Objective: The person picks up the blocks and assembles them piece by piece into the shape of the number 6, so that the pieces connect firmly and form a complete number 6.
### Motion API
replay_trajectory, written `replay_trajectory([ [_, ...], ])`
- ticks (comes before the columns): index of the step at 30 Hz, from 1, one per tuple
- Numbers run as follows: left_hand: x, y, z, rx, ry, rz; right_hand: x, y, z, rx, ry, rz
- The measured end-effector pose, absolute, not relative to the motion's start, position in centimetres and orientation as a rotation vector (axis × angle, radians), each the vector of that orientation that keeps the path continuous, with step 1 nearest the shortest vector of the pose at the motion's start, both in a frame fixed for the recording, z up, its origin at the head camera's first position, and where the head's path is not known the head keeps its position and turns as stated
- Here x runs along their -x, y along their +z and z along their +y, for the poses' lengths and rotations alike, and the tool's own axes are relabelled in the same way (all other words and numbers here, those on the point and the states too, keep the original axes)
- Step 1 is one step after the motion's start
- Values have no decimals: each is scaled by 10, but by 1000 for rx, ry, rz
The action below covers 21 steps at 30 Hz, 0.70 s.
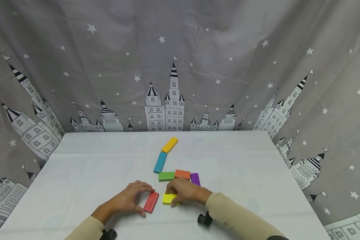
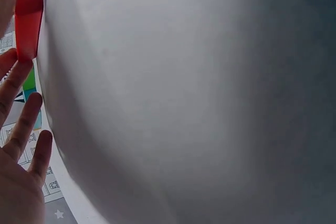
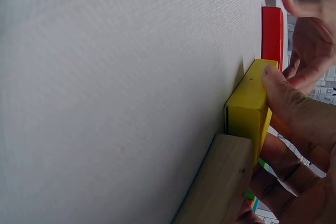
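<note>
A red block lies slanted on the white table, with the left hand's thumb and forefinger at its two ends. In the left wrist view, the fingertips meet one end of it and the other fingers stretch out loosely. Just to its right, my right hand pinches a yellow block between thumb and fingers. A plain wooden block sits against the yellow one in the right wrist view; the right hand hides it from the head view.
Beyond the hands, a green block, an orange block and a purple block form a row. A blue block and an amber block run on toward the back edge. A grey castle-print curtain hangs behind.
</note>
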<state>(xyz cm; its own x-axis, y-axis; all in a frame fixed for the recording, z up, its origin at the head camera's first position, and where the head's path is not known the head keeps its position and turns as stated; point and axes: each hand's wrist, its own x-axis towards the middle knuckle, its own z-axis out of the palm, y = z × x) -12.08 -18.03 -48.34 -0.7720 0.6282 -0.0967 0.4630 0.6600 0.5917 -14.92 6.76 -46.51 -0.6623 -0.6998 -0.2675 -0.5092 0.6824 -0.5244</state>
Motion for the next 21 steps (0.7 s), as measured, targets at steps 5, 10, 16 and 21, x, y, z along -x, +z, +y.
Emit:
replay_trajectory([
  [5, 122, -485, -181, -938, 726, 2626, 150, -468, 67, 948, -572, 2446],
  [10, 122, -486, -181, -937, 713, 2649, 150, -469, 67, 952, -579, 2443],
  [16, 119, -486, -182, -891, 694, 2693, 149, -469, 67, 939, -579, 2439],
  [21, 117, -483, -181, -888, 690, 2733, 148, -469, 67, 933, -571, 2441],
])
